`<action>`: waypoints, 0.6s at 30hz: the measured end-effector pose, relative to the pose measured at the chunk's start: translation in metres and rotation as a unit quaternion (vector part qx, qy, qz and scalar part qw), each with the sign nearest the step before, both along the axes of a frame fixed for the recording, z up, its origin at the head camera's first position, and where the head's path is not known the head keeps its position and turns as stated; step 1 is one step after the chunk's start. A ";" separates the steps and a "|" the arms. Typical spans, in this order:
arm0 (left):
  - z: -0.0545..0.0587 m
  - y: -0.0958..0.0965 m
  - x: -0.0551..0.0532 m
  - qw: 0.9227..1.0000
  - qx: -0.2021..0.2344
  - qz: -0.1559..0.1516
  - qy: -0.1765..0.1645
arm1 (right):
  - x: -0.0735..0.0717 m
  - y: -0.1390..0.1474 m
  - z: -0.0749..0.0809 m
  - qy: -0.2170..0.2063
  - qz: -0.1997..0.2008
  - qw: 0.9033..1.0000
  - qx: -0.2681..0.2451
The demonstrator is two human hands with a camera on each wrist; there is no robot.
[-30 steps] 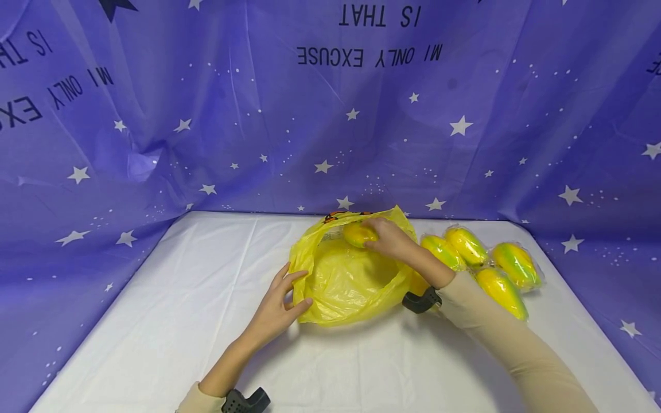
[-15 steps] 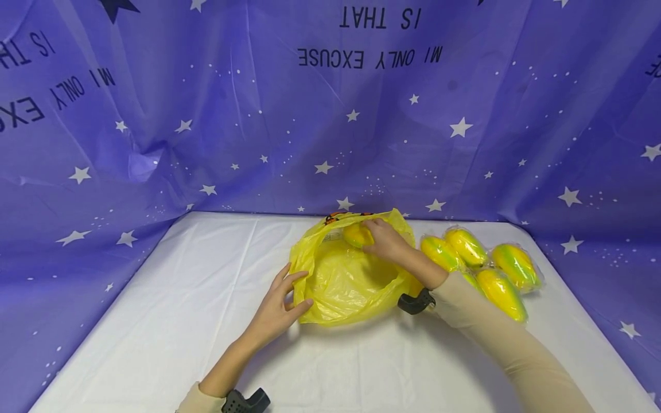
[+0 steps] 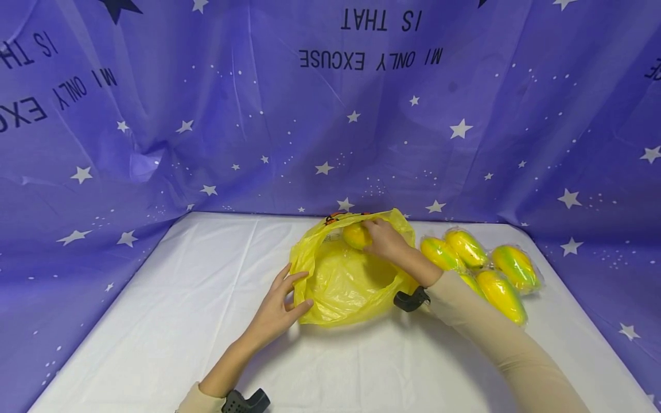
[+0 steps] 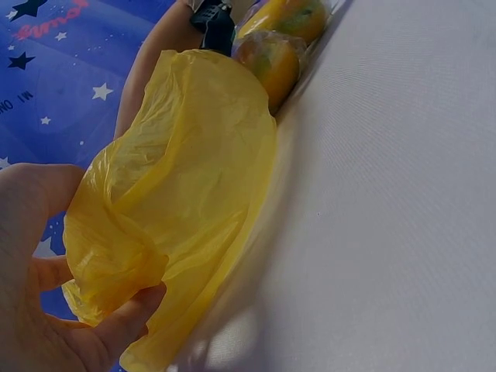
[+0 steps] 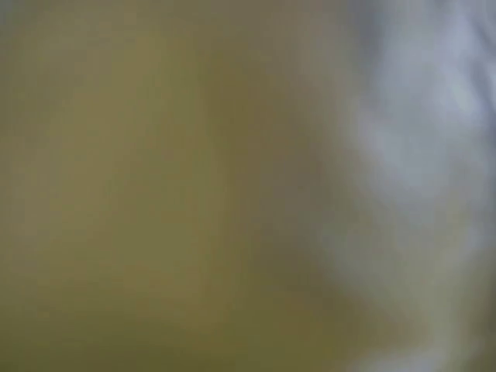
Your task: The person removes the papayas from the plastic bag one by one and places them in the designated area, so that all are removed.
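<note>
A yellow plastic bag (image 3: 346, 287) lies on the table with its mouth spread wide. My left hand (image 3: 276, 310) holds the left edge of that mouth, thumb on one side and fingers on the other, as the left wrist view shows on the bag film (image 4: 194, 170). Inside the mouth, near the back wall, my right hand (image 3: 384, 241) grips a yellow mango (image 3: 355, 236) from its right side. Part of that mango is covered by the fingers. The right wrist view is a yellowish blur.
Several plastic-wrapped yellow-green mangoes (image 3: 501, 295) lie to the right of the bag, one partly behind the right forearm. A white cloth (image 3: 206, 275) covers the table. Purple star-printed fabric (image 3: 289, 132) hangs behind it and at both sides.
My right hand and the mango have shifted slightly down inside the bag, and the right forearm has moved a little left, uncovering more of a mango behind it. The left hand stays put.
</note>
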State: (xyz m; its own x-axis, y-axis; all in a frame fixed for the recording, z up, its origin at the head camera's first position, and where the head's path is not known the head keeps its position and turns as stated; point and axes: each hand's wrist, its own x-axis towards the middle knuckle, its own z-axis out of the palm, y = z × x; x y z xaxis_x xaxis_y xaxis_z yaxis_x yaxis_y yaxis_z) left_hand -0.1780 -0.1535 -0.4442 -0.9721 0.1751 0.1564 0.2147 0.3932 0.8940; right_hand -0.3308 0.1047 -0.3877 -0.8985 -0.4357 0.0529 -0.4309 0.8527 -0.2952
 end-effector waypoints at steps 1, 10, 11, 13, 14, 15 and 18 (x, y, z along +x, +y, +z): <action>0.000 0.000 0.000 1.000 0.001 0.000 -0.001 | 0.000 0.000 0.000 -0.002 -0.003 1.000 0.005; -0.001 0.000 0.001 1.000 0.012 -0.005 0.010 | 0.002 -0.003 -0.002 0.014 -0.003 1.000 0.027; -0.001 -0.001 0.001 1.000 0.013 -0.005 0.009 | 0.002 -0.003 -0.002 0.019 0.000 0.999 0.030; -0.001 -0.001 0.001 1.000 0.015 -0.005 0.008 | 0.002 -0.004 -0.003 0.029 0.004 0.999 0.038; 0.000 0.000 0.001 1.000 0.016 -0.005 0.009 | 0.002 -0.005 -0.004 0.034 0.005 0.999 0.041; 0.001 0.000 0.002 1.000 0.017 -0.004 0.009 | 0.002 -0.005 -0.005 0.038 0.006 0.998 0.045; 0.015 0.004 0.009 1.000 0.019 -0.003 0.007 | 0.001 -0.007 -0.008 0.052 0.003 0.997 0.057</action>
